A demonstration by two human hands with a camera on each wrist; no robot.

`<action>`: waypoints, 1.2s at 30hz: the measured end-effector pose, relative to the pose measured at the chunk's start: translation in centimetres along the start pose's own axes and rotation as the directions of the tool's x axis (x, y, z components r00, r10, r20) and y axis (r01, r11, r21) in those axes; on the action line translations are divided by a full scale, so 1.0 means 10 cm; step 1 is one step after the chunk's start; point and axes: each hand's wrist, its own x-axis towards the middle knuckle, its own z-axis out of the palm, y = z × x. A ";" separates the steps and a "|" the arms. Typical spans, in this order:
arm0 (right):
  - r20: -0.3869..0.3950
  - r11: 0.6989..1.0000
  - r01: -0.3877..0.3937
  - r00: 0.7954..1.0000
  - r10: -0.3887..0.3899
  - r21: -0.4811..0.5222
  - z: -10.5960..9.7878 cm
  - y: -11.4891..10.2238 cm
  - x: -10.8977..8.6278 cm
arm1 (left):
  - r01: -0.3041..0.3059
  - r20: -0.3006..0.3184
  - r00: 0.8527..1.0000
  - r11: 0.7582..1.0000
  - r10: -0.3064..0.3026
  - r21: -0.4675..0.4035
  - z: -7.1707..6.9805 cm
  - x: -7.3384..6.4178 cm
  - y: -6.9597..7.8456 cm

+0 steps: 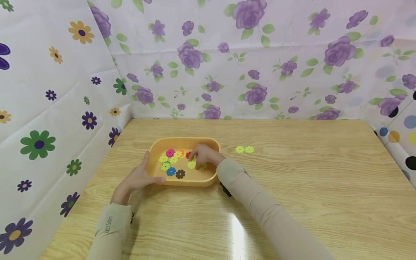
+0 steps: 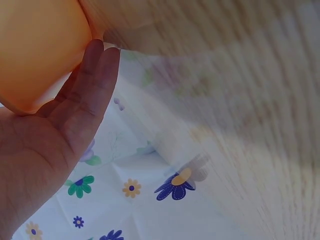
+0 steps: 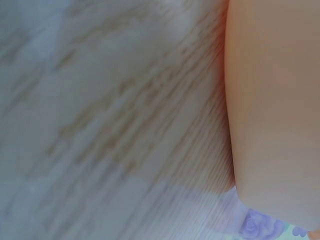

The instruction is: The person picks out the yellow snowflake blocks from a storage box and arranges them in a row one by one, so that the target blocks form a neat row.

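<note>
A shallow orange tray [image 1: 182, 183] stands on the table, holding several small notched plastic discs. Its front left corner is held by my left hand [image 1: 138, 177], with the thumb at the front rim and the fingers along the outer left wall. The left wrist view shows those fingers [image 2: 92, 75] against the tray wall [image 2: 42, 45]. My right hand [image 1: 204, 154] reaches over the right side into the tray, fingers bent downward. Beside its fingertips lie a yellow-green disc [image 1: 191, 164] and a red disc [image 1: 189, 155]; whether it pinches one, I cannot tell.
Pink [image 1: 170, 152], blue [image 1: 170, 171] and brown [image 1: 180, 174] discs lie in the tray among yellow-green ones. Right of the tray, two joined yellow-green discs [image 1: 244, 149] rest on the wooden table [image 1: 312, 173]. Flower-printed sheets [image 1: 227, 65] hang behind and at the sides.
</note>
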 end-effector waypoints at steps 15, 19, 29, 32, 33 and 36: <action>0.047 0.982 0.172 0.985 -0.168 -0.076 0.02 0.04 0.04 | 0.020 0.011 1.000 1.000 -0.020 -0.007 -0.01 -0.02 0.04; 0.046 0.980 0.189 0.981 -0.186 -0.060 0.02 0.03 0.03 | 0.018 0.004 1.000 1.000 -0.018 0.002 0.00 -0.02 0.03; 0.016 0.970 0.222 0.975 -0.221 -0.099 0.01 0.03 0.03 | 0.024 0.012 1.000 1.000 -0.024 -0.007 0.00 -0.02 0.03; 0.006 0.970 0.220 0.975 -0.221 -0.100 0.01 0.03 0.03 | 0.024 0.018 1.000 1.000 -0.024 -0.005 0.00 -0.02 0.04; 0.003 0.972 0.217 0.976 -0.218 -0.092 0.01 0.03 0.03 | 0.026 0.017 1.000 1.000 -0.026 -0.005 0.00 -0.02 0.04; -0.008 0.976 0.209 0.978 -0.210 -0.064 0.00 0.03 0.03 | 0.024 0.015 1.000 1.000 -0.024 -0.001 0.00 -0.02 0.04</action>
